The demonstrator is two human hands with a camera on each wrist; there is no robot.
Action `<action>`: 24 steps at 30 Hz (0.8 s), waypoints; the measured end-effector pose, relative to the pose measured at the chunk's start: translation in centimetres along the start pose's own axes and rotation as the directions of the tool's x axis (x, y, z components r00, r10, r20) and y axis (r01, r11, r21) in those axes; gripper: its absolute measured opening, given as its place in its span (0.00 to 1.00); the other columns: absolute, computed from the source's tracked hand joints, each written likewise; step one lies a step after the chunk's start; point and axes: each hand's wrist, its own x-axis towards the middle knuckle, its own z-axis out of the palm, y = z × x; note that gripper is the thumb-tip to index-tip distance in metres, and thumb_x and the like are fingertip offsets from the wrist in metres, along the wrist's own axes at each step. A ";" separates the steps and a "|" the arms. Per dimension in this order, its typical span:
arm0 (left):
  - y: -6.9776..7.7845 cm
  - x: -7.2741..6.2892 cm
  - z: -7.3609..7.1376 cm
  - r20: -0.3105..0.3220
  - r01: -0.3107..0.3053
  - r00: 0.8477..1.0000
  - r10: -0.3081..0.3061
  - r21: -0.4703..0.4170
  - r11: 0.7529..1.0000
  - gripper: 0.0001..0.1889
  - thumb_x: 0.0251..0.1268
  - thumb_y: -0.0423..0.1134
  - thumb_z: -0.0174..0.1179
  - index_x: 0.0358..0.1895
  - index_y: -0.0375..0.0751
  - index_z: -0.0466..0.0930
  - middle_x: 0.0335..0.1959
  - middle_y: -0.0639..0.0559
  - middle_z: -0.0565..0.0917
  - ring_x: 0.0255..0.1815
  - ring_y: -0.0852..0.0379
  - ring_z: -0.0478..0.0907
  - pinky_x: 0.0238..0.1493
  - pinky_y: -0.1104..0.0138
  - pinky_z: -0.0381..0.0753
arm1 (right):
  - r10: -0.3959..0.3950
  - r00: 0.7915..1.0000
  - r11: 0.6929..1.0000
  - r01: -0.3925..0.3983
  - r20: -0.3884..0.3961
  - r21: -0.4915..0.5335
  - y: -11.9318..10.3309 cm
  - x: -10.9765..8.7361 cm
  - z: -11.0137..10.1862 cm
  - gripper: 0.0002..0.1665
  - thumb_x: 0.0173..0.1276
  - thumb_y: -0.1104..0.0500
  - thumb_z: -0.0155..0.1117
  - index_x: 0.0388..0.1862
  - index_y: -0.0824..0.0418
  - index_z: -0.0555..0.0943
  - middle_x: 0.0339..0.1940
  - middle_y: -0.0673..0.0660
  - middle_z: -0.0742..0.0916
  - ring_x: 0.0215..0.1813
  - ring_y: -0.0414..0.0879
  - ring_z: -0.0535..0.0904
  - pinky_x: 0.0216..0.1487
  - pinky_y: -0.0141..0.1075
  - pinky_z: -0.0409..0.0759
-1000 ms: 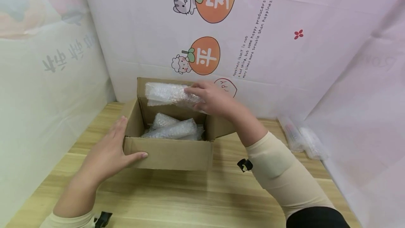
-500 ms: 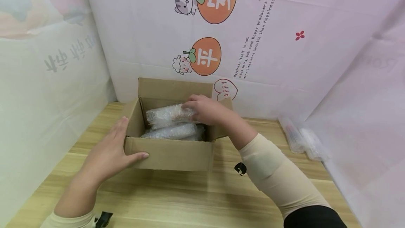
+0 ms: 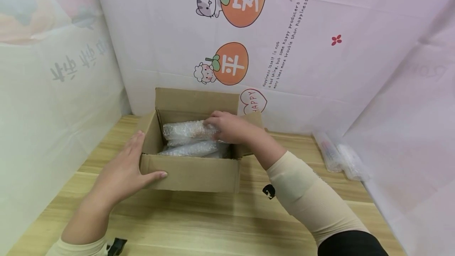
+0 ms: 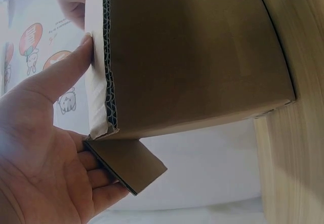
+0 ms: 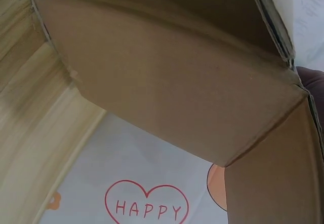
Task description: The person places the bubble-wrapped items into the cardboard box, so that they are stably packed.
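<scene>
An uncovered cardboard box stands on the wooden table with its flaps spread. My left hand rests on its near left corner, thumb straight on the front flap and fingers along the left flap. Inside, my right hand grips the right end of a bubble-wrapped package; what is wrapped in it cannot be made out. That package lies above other bubble-wrapped packages. In the right wrist view the cardboard wall hides the right hand's fingers.
Two clear wrapped packages lie at the right, against the side sheet. White printed sheets stand at the back and both sides, close behind the box. Bare wooden table shows in front of the box.
My right hand has lowered the bubble-wrapped package from the back flap into the box, onto the others. The left hand and the box have stayed in place.
</scene>
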 end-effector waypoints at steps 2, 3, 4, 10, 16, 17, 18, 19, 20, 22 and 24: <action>0.0 0.0 0.0 0.001 0.001 1.000 -0.001 -0.001 1.000 0.68 0.48 0.80 0.55 0.79 0.38 0.32 0.80 0.36 0.42 0.78 0.32 0.48 0.71 0.36 0.55 | -0.009 1.000 1.000 0.009 -0.003 0.009 0.0 -0.2 -0.3 0.27 0.68 0.55 0.67 0.66 0.53 0.76 0.63 0.53 0.78 0.66 0.48 0.72 0.70 0.42 0.71; 0.1 0.0 0.0 0.000 0.002 1.000 -0.002 -0.002 1.000 0.68 0.48 0.80 0.55 0.79 0.38 0.32 0.80 0.36 0.42 0.78 0.32 0.48 0.71 0.36 0.55 | -0.011 1.000 1.000 0.012 -0.007 0.017 0.1 -0.4 -0.5 0.27 0.69 0.55 0.66 0.66 0.54 0.76 0.64 0.53 0.78 0.67 0.49 0.72 0.70 0.42 0.71; 0.1 0.0 0.0 0.000 0.002 1.000 -0.002 -0.002 1.000 0.68 0.48 0.80 0.55 0.79 0.38 0.32 0.80 0.36 0.42 0.78 0.32 0.48 0.71 0.36 0.55 | -0.013 1.000 1.000 0.013 -0.014 0.028 0.2 -0.5 -0.7 0.27 0.69 0.55 0.65 0.67 0.54 0.76 0.65 0.54 0.77 0.67 0.49 0.71 0.71 0.43 0.70; 0.2 -0.1 0.1 0.001 0.009 1.000 -0.009 -0.006 1.000 0.68 0.48 0.80 0.55 0.79 0.40 0.31 0.80 0.37 0.41 0.78 0.32 0.48 0.70 0.35 0.56 | 0.050 0.996 0.993 -0.041 -0.080 0.111 1.4 -2.3 -2.4 0.29 0.72 0.50 0.62 0.70 0.50 0.72 0.69 0.51 0.75 0.70 0.48 0.69 0.71 0.45 0.70; 0.3 -0.1 0.3 0.009 0.016 1.000 -0.016 -0.010 1.000 0.68 0.48 0.80 0.55 0.79 0.41 0.29 0.81 0.39 0.39 0.78 0.32 0.46 0.68 0.33 0.56 | 0.149 0.970 0.977 -0.113 -0.194 0.183 4.0 -4.8 -4.1 0.32 0.72 0.47 0.61 0.73 0.50 0.69 0.70 0.53 0.73 0.68 0.50 0.72 0.70 0.47 0.71; 0.3 -0.1 0.3 0.010 0.018 1.000 -0.018 -0.011 1.000 0.68 0.48 0.80 0.55 0.79 0.41 0.29 0.81 0.39 0.38 0.78 0.32 0.46 0.68 0.32 0.56 | 0.159 0.963 0.974 -0.117 -0.217 0.195 4.5 -5.2 -4.2 0.33 0.72 0.47 0.61 0.73 0.50 0.68 0.71 0.54 0.73 0.67 0.50 0.73 0.69 0.47 0.71; 0.3 -0.1 0.3 0.012 0.021 1.000 -0.021 -0.012 1.000 0.68 0.48 0.80 0.56 0.79 0.41 0.28 0.81 0.39 0.38 0.78 0.32 0.45 0.68 0.32 0.56 | 0.172 0.956 0.970 -0.123 -0.237 0.208 5.1 -5.6 -4.3 0.33 0.72 0.47 0.61 0.74 0.50 0.68 0.72 0.54 0.72 0.68 0.51 0.72 0.70 0.48 0.71; 0.4 -0.1 0.4 0.013 0.024 1.000 -0.024 -0.012 1.000 0.68 0.48 0.79 0.56 0.79 0.42 0.28 0.81 0.40 0.38 0.78 0.32 0.45 0.68 0.32 0.56 | 0.190 0.948 0.966 -0.133 -0.256 0.223 5.6 -6.1 -4.4 0.34 0.72 0.46 0.61 0.74 0.50 0.67 0.72 0.55 0.72 0.68 0.52 0.72 0.70 0.49 0.70; 0.4 -0.1 0.4 0.016 0.028 0.999 -0.028 -0.012 1.000 0.68 0.48 0.79 0.56 0.79 0.42 0.28 0.81 0.40 0.38 0.78 0.32 0.45 0.68 0.32 0.56 | 0.212 0.938 0.961 -0.148 -0.274 0.235 6.2 -6.6 -4.4 0.35 0.72 0.44 0.60 0.75 0.49 0.66 0.73 0.55 0.71 0.69 0.53 0.71 0.70 0.51 0.70; 0.5 -0.1 0.4 0.020 0.034 0.999 -0.034 -0.011 0.999 0.68 0.48 0.79 0.56 0.79 0.42 0.28 0.81 0.41 0.37 0.78 0.33 0.45 0.68 0.32 0.56 | 0.264 0.915 0.950 -0.192 -0.305 0.247 7.5 -7.6 -4.3 0.37 0.72 0.40 0.58 0.76 0.46 0.63 0.76 0.55 0.68 0.74 0.55 0.65 0.73 0.55 0.65; 0.7 -0.1 0.4 0.024 0.034 0.999 -0.034 -0.010 0.999 0.68 0.48 0.79 0.56 0.79 0.42 0.28 0.81 0.41 0.37 0.78 0.33 0.45 0.68 0.32 0.56 | 0.325 0.885 0.933 -0.243 -0.334 0.263 8.9 -8.9 -4.1 0.39 0.71 0.36 0.56 0.78 0.43 0.60 0.78 0.55 0.65 0.78 0.56 0.58 0.75 0.59 0.59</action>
